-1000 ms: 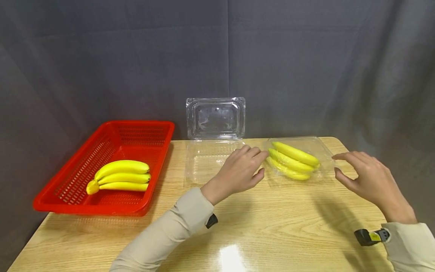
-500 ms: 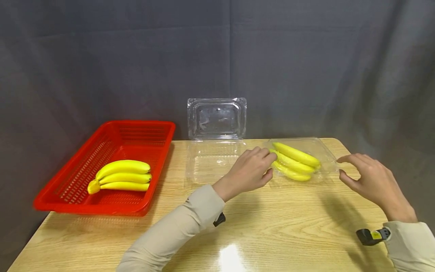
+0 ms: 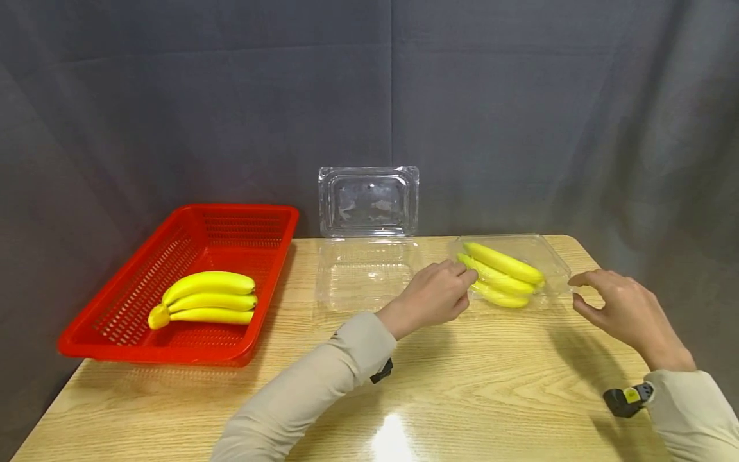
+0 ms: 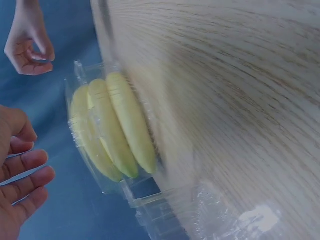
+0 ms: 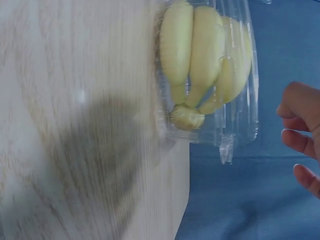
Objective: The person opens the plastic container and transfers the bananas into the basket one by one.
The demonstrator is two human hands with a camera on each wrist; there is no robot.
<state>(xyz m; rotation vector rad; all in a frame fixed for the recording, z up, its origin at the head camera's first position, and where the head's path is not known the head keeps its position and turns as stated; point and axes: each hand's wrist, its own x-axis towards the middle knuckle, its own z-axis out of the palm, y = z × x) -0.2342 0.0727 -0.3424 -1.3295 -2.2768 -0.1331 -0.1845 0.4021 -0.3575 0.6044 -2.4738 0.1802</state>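
Note:
A clear plastic clamshell box (image 3: 551, 253) lies at the right of the table, its lid folded down over a bunch of yellow bananas (image 3: 501, 277). My left hand (image 3: 437, 292) hovers over the box's left end with fingers loosely bent, overlapping the banana tips in the head view. In the left wrist view the same hand (image 4: 20, 170) holds nothing and shows a gap to the box. Past the box's right end, my right hand (image 3: 629, 314) has its thumb and fingers spread apart. The right wrist view shows these fingers (image 5: 305, 140) beside the box, holding nothing.
To the left stands a red perforated basket (image 3: 156, 355) with another banana bunch (image 3: 210, 299) in it. Between basket and box sits a second clear clamshell (image 3: 369, 200), lid upright, with no fruit in it. A dark grey curtain (image 3: 231, 96) hangs behind the wooden table (image 3: 491, 391).
My left hand has drifted to the right, further over the box's left end. My right hand has shifted slightly. The box and bananas stay in place.

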